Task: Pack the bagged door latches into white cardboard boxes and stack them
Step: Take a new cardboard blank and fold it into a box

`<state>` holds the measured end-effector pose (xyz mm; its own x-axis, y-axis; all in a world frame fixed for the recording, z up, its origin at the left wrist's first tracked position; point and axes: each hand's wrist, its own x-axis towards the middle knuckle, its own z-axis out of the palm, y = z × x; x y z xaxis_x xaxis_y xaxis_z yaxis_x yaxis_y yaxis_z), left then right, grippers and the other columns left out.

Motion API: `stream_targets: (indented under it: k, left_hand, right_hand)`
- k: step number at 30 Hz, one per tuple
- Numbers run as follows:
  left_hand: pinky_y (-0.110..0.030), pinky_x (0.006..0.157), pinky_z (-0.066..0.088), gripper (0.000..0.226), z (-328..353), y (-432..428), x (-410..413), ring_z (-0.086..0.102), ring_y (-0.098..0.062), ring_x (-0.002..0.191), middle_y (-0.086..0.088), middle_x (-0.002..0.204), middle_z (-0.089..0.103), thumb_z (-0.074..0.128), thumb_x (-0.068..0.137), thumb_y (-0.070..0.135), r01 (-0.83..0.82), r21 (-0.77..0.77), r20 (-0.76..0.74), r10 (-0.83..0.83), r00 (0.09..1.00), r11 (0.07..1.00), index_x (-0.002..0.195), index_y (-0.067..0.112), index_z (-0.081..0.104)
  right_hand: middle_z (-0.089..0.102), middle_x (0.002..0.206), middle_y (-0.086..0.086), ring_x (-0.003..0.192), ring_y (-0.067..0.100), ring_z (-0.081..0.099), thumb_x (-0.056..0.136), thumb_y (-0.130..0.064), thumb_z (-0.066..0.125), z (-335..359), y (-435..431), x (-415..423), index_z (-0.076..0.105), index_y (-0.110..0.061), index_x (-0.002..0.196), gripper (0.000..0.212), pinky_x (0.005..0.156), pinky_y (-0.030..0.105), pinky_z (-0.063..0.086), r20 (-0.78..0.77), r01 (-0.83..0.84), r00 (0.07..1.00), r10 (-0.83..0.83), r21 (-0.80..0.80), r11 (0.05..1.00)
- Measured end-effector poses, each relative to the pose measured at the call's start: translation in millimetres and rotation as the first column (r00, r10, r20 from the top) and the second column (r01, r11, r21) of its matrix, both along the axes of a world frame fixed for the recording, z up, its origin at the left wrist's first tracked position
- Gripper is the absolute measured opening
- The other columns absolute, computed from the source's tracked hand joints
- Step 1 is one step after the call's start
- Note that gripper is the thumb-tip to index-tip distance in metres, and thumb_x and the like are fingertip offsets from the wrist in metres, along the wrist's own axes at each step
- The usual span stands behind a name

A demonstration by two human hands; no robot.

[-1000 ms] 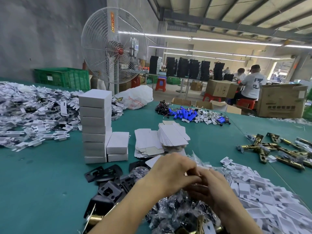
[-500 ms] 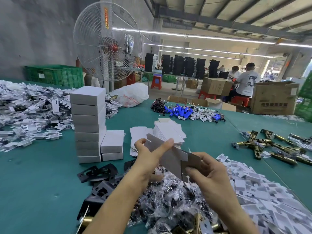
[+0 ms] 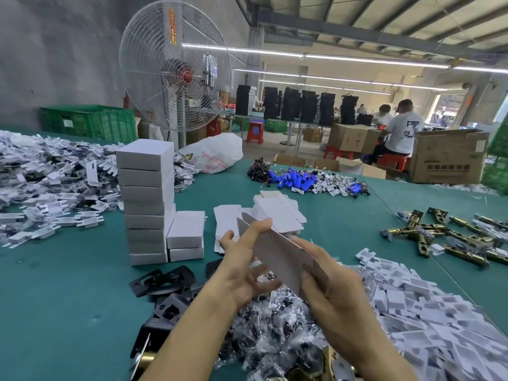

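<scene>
Teal surface (image 3: 68,298) carries a stack of white boxes (image 3: 145,202) beside flat box blanks (image 3: 277,213); bagged latches (image 3: 275,331) and black plates (image 3: 165,281) nearest; brass latches (image 3: 439,237) right.

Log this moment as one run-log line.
step: box forming | left hand: touching flat white cardboard box blank | right hand: gripping blank | bagged door latches: piled beneath hands
</scene>
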<state>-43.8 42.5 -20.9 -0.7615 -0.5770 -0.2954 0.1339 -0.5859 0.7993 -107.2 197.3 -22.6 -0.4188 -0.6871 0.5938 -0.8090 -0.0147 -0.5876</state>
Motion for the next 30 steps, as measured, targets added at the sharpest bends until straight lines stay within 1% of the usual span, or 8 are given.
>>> stream_targets:
  k: [7, 13, 16, 19, 22, 25, 27, 30]
  left_hand:
    - [-0.043, 0.064, 0.060, 0.125, -1, 0, -1, 0.061, -0.030, 0.104, -0.009, 0.129, 0.049, 0.085, 0.033, 0.055, -0.047, -0.101, -0.007, 0.047, 0.999, 0.994, 0.137, 0.057, 0.017]
    - [-0.049, 0.067, 0.061, 0.139, 1, 5, -2, 0.065, -0.032, 0.104, -0.002, 0.119, 0.053, 0.095, 0.035, 0.055, 0.008, -0.149, 0.003, -0.008, 1.000, 0.989, 0.142, 0.060, 0.008]
    - [-0.044, 0.063, 0.060, 0.134, 0, 6, -1, 0.070, -0.032, 0.096, -0.009, 0.118, 0.057, 0.090, 0.039, 0.050, 0.040, -0.101, -0.018, -0.042, 0.999, 0.994, 0.143, 0.060, 0.007]
    - [-0.039, 0.059, 0.057, 0.122, 0, 4, 0, 0.072, -0.025, 0.072, -0.012, 0.117, 0.062, 0.089, 0.049, 0.044, 0.039, -0.081, -0.028, -0.041, 0.999, 0.996, 0.143, 0.057, 0.012]
    - [-0.042, 0.063, 0.058, 0.103, -1, 2, 0, 0.071, -0.024, 0.064, -0.012, 0.117, 0.063, 0.082, 0.069, 0.043, 0.011, -0.084, -0.030, -0.013, 0.999, 0.996, 0.144, 0.055, 0.012]
    - [-0.047, 0.067, 0.059, 0.113, 0, 3, 0, 0.071, -0.028, 0.074, -0.015, 0.121, 0.063, 0.084, 0.054, 0.045, 0.009, -0.088, -0.025, -0.012, 1.000, 0.996, 0.141, 0.057, 0.014]
    - [-0.046, 0.064, 0.058, 0.108, 1, 5, 0, 0.070, -0.026, 0.072, -0.015, 0.122, 0.061, 0.084, 0.057, 0.043, 0.005, -0.074, -0.041, -0.008, 0.999, 0.997, 0.141, 0.055, 0.017]
    - [-0.039, 0.058, 0.056, 0.108, 2, 7, -1, 0.069, -0.025, 0.073, -0.014, 0.123, 0.061, 0.081, 0.055, 0.044, -0.004, -0.083, -0.051, -0.001, 0.999, 0.997, 0.141, 0.052, 0.017]
  right_hand:
    - [0.058, 0.070, -0.028, 0.058, -0.001, 0.052, 0.090, -0.009, 0.061, -4, 0, 0, 0.065, -0.036, 0.115, 0.037, 0.049, 0.009, 0.032, -0.093, 0.174, 0.979, -0.179, -0.066, 0.983]
    - [0.057, 0.062, -0.012, 0.047, 0.006, 0.044, 0.089, -0.003, 0.064, -2, 0, 0, 0.062, -0.037, 0.089, 0.034, 0.043, 0.019, 0.030, 0.056, 0.023, 0.998, -0.024, 0.017, 1.000]
    - [0.054, 0.061, -0.011, 0.050, 0.002, 0.040, 0.089, -0.008, 0.063, 2, -1, 4, 0.059, -0.033, 0.081, 0.027, 0.047, 0.019, 0.029, 0.080, -0.090, 0.993, 0.086, 0.050, 0.995]
    - [0.055, 0.065, -0.006, 0.051, 0.005, 0.040, 0.087, -0.019, 0.058, 2, -3, 8, 0.056, -0.032, 0.084, 0.014, 0.047, 0.026, 0.032, 0.056, -0.076, 0.996, 0.071, 0.090, 0.993]
    - [0.058, 0.065, -0.008, 0.050, 0.009, 0.047, 0.087, -0.010, 0.064, -2, -6, 11, 0.059, -0.033, 0.100, 0.027, 0.045, 0.021, 0.034, -0.062, 0.053, 0.997, -0.052, 0.021, 0.998]
    - [0.056, 0.065, -0.023, 0.057, 0.002, 0.054, 0.081, 0.000, 0.069, -3, -6, 13, 0.055, -0.038, 0.129, 0.063, 0.048, 0.015, 0.037, -0.147, 0.142, 0.979, -0.141, 0.001, 0.990]
    - [0.054, 0.073, -0.027, 0.060, -0.006, 0.053, 0.074, 0.006, 0.076, -3, -5, 13, 0.053, -0.038, 0.133, 0.077, 0.053, 0.010, 0.037, -0.173, 0.175, 0.970, -0.172, 0.000, 0.985]
    - [0.057, 0.075, -0.023, 0.059, -0.004, 0.051, 0.072, 0.007, 0.079, -2, -5, 12, 0.057, -0.038, 0.131, 0.077, 0.053, 0.013, 0.038, -0.159, 0.201, 0.966, -0.202, -0.023, 0.979]
